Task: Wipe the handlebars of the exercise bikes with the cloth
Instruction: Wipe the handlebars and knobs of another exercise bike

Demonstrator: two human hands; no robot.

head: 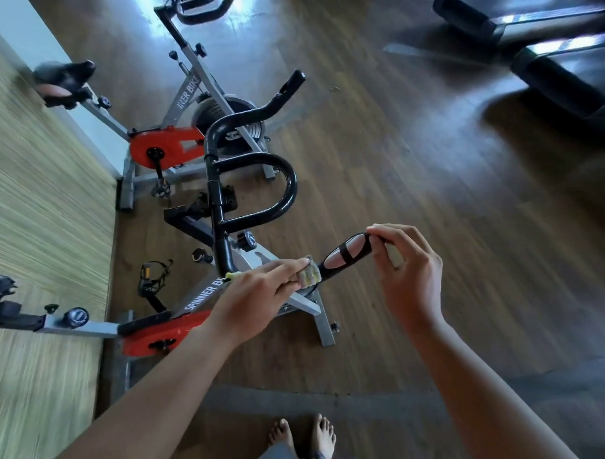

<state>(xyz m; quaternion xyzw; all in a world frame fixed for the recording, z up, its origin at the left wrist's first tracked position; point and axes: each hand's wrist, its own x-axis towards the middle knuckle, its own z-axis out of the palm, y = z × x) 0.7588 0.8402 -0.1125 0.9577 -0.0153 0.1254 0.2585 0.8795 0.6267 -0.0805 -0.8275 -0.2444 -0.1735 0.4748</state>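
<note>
Over at the nearest spin bike [160,332], the wiping looks mid-go on the handlebar [257,158]. The left hand [259,296] has its fingers curled round a small yellowish cloth [309,273] and presses it onto the near grip, right beside the sensor pad [343,253]. The right hand [408,260] pinches the very tip of that same grip, steadying it I'd guess.

Next move, as I see it, is sliding the cloth over the pad toward the tip, so the right hand will have to let go or shift. After that the loop and the far horn want doing.

Dark wood-look floor [412,163] with a bit of sheen, a second red-and-grey bike [168,148] just behind, treadmills [544,21] well apart across the room. The striped greenish surface [36,221] along the left is too blurred to call, wall covering maybe.
</note>
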